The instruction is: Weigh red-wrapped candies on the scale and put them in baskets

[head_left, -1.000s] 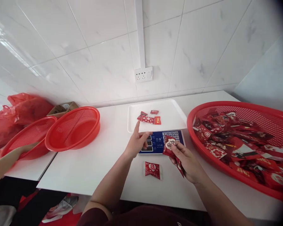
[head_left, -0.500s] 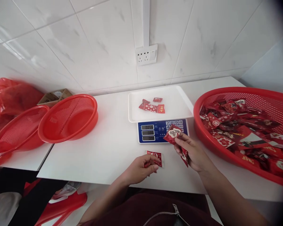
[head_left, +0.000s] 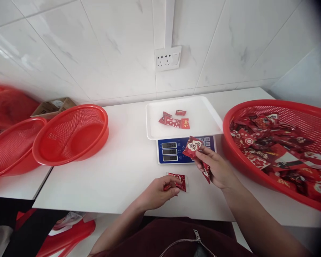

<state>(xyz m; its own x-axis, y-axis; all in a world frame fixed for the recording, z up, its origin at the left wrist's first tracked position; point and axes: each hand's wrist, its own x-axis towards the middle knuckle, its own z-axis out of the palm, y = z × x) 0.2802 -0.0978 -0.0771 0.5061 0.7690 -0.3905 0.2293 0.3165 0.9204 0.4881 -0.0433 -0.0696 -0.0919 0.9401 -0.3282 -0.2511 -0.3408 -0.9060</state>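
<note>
My right hand (head_left: 212, 166) is closed on two red candy packets. One candy packet (head_left: 192, 148) with a pale printed patch is pinched between thumb and fingers, over the scale's keypad. The other hangs below the fingers. My left hand (head_left: 160, 191) is curled low over the table, with a bit of red wrapper showing between thumb and fingers. Behind its fingertips a red packet with clear edges (head_left: 184, 182) lies on the table, partly covered. The weighing scale (head_left: 173, 151) stands just beyond, its white tray (head_left: 200, 123) bearing several red candy packets (head_left: 173, 122).
At the right, a large red basket (head_left: 227, 142) holds many red packets. Two red baskets stand at the left, the nearer one (head_left: 96, 142) overlapping the other (head_left: 13, 142). Behind them are a cardboard box (head_left: 53, 107) and a red bag (head_left: 13, 105). A tiled wall closes the back.
The right hand has shifted slightly left and tilted the upper packet more upright. My left hand stays nearly in place. The view has turned a little.
</note>
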